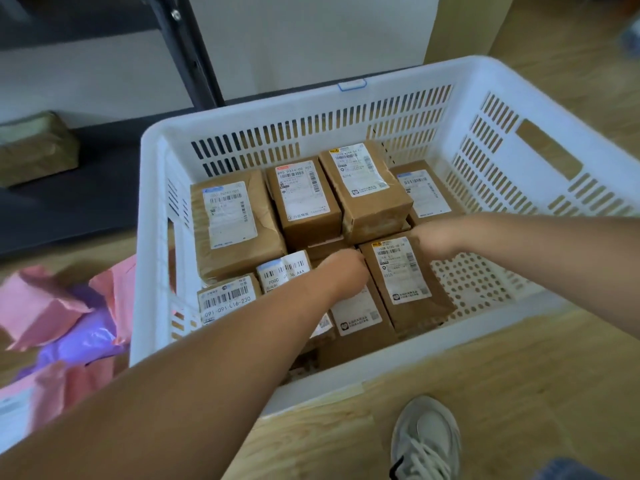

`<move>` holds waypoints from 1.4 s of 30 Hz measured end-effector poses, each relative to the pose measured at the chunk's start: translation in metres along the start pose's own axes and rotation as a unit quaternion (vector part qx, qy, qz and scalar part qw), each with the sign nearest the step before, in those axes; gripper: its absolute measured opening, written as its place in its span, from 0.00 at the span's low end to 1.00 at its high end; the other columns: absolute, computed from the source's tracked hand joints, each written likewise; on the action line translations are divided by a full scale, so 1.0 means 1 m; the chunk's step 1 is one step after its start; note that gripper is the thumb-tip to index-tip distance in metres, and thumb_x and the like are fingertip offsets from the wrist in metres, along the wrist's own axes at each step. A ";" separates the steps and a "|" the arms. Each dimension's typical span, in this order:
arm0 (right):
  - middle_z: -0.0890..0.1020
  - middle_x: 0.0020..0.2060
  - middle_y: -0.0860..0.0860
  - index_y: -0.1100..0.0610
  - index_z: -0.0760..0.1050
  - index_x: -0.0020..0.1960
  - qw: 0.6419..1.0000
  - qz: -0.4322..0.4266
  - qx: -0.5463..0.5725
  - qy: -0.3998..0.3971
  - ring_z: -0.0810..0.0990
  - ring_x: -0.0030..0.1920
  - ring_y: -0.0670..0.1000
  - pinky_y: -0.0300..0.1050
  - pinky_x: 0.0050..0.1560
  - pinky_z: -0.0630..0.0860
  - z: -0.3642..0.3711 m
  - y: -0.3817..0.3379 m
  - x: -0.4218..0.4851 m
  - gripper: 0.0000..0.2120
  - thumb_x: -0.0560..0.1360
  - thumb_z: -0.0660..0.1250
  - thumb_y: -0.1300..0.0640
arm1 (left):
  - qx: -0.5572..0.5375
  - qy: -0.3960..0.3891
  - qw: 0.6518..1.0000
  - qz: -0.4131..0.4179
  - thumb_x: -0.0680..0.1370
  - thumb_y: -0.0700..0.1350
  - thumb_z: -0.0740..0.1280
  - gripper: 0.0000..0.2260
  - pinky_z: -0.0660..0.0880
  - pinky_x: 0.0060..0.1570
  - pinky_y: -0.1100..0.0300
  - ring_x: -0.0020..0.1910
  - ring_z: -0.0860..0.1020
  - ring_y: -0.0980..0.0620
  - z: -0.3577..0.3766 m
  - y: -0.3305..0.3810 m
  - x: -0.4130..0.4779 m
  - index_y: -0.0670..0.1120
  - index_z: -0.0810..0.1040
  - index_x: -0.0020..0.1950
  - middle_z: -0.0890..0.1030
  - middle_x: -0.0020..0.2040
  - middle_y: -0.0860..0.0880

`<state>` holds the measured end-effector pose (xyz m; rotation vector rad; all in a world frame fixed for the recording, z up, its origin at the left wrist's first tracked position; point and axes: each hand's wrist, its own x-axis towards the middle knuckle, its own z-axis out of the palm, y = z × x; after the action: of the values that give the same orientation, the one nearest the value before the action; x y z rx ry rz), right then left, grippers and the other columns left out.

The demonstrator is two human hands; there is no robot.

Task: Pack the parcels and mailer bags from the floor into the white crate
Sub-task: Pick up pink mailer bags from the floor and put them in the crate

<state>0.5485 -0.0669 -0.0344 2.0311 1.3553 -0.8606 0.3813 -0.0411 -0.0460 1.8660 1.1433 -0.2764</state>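
The white crate (491,76) stands on the wooden floor and holds several brown parcels with white shipping labels. Both of my hands reach down into it. My left hand (343,271) curls over the left edge of a brown parcel (412,292) lying near the crate's front, and my right hand (437,237) grips that parcel's far right corner. More labelled parcels (304,199) are packed along the back and left side. Pink mailer bags (48,306) and a purple mailer bag (83,341) lie on the floor left of the crate.
The crate's perforated bottom (485,282) shows bare at the right. A black shelf frame (188,53) stands behind, with a brown wrapped parcel (34,150) on its low shelf. My grey shoe (426,438) is on the floor in front of the crate.
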 end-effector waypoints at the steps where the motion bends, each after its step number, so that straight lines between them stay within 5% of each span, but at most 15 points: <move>1: 0.78 0.56 0.57 0.60 0.70 0.68 0.999 -0.017 0.017 0.033 0.75 0.41 0.52 0.41 0.35 0.72 -0.006 -0.001 -0.005 0.17 0.79 0.60 0.62 | 0.007 0.017 1.000 0.002 0.81 0.37 0.56 0.16 0.75 0.60 0.49 0.60 0.76 0.42 -0.007 -0.001 -0.006 0.39 0.72 0.69 0.76 0.63 0.41; 3: 0.73 0.67 0.57 0.58 0.63 0.74 0.995 -0.033 0.049 0.084 0.75 0.52 0.54 0.40 0.41 0.73 -0.017 -0.008 -0.019 0.24 0.79 0.58 0.64 | -0.012 0.065 0.998 0.017 0.81 0.38 0.55 0.17 0.77 0.56 0.52 0.57 0.77 0.45 -0.020 -0.002 -0.023 0.43 0.71 0.70 0.76 0.61 0.45; 6: 0.70 0.70 0.55 0.54 0.66 0.73 0.982 -0.065 0.073 0.161 0.73 0.65 0.56 0.47 0.62 0.73 -0.031 -0.026 -0.044 0.25 0.77 0.58 0.66 | -0.042 0.154 0.986 0.051 0.81 0.39 0.56 0.18 0.78 0.53 0.54 0.55 0.77 0.48 -0.041 -0.007 -0.058 0.49 0.70 0.71 0.75 0.64 0.48; 11: 0.75 0.67 0.51 0.52 0.72 0.69 0.944 -0.153 0.114 0.269 0.75 0.58 0.50 0.38 0.50 0.71 -0.057 -0.089 -0.102 0.19 0.79 0.62 0.62 | -0.083 0.321 0.938 0.105 0.81 0.40 0.57 0.19 0.75 0.59 0.57 0.61 0.75 0.51 -0.078 -0.036 -0.123 0.52 0.71 0.70 0.73 0.68 0.52; 13: 0.77 0.64 0.50 0.51 0.75 0.66 0.919 -0.181 0.158 0.314 0.75 0.58 0.49 0.40 0.53 0.69 -0.062 -0.123 -0.124 0.17 0.78 0.65 0.58 | -0.098 0.398 0.905 0.115 0.81 0.39 0.58 0.17 0.73 0.60 0.59 0.61 0.75 0.54 -0.091 -0.061 -0.155 0.52 0.74 0.67 0.75 0.65 0.53; 18: 0.79 0.58 0.44 0.48 0.78 0.61 0.859 -0.268 0.275 0.337 0.76 0.58 0.46 0.45 0.58 0.71 -0.052 -0.209 -0.161 0.12 0.78 0.66 0.55 | -0.146 0.512 0.846 0.028 0.76 0.35 0.59 0.18 0.68 0.48 0.69 0.50 0.76 0.58 -0.111 -0.153 -0.206 0.49 0.78 0.60 0.79 0.57 0.53; 22: 0.82 0.52 0.44 0.47 0.79 0.56 0.835 -0.323 0.337 0.292 0.79 0.52 0.46 0.46 0.56 0.76 -0.026 -0.291 -0.170 0.09 0.77 0.66 0.57 | -0.191 0.503 0.835 -0.115 0.73 0.32 0.58 0.20 0.70 0.54 0.63 0.58 0.78 0.50 -0.108 -0.249 -0.228 0.46 0.78 0.61 0.80 0.60 0.49; 26: 0.83 0.49 0.45 0.50 0.80 0.54 0.833 -0.348 0.360 0.236 0.81 0.51 0.47 0.42 0.54 0.77 0.006 -0.367 -0.161 0.10 0.76 0.66 0.59 | -0.236 0.500 0.797 -0.244 0.76 0.39 0.63 0.13 0.69 0.54 0.59 0.60 0.76 0.45 -0.088 -0.327 -0.247 0.43 0.78 0.60 0.79 0.60 0.46; 30: 0.80 0.43 0.43 0.49 0.78 0.52 0.857 -0.338 0.356 0.156 0.79 0.44 0.48 0.38 0.41 0.73 0.050 -0.429 -0.135 0.09 0.76 0.66 0.61 | -0.271 0.492 0.767 -0.309 0.76 0.38 0.59 0.16 0.69 0.56 0.57 0.61 0.75 0.44 -0.073 -0.372 -0.256 0.42 0.75 0.63 0.75 0.64 0.50; 34: 0.80 0.44 0.49 0.56 0.77 0.59 0.883 -0.291 0.365 0.056 0.76 0.40 0.48 0.42 0.46 0.71 0.103 -0.467 -0.098 0.14 0.74 0.67 0.62 | -0.252 0.466 0.757 -0.382 0.73 0.35 0.58 0.22 0.67 0.62 0.53 0.65 0.70 0.42 -0.059 -0.413 -0.259 0.45 0.73 0.67 0.73 0.65 0.43; 39: 0.77 0.54 0.56 0.63 0.68 0.70 0.896 -0.225 0.380 -0.041 0.75 0.49 0.52 0.37 0.41 0.69 0.152 -0.494 -0.081 0.22 0.77 0.64 0.66 | -0.222 0.441 0.775 -0.394 0.74 0.37 0.59 0.22 0.66 0.63 0.52 0.64 0.70 0.41 -0.037 -0.453 -0.254 0.43 0.71 0.69 0.74 0.65 0.42; 42: 0.74 0.65 0.60 0.64 0.60 0.75 0.906 -0.219 0.355 -0.074 0.75 0.63 0.57 0.40 0.52 0.71 0.166 -0.504 -0.082 0.26 0.79 0.60 0.68 | -0.240 0.422 0.777 -0.401 0.75 0.40 0.58 0.19 0.69 0.60 0.50 0.61 0.73 0.40 -0.027 -0.465 -0.247 0.42 0.71 0.66 0.77 0.61 0.42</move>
<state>0.0192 -0.0634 -0.1249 2.1019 1.5875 -1.9002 -0.1317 -0.0909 -0.1546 0.9077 2.3437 0.4309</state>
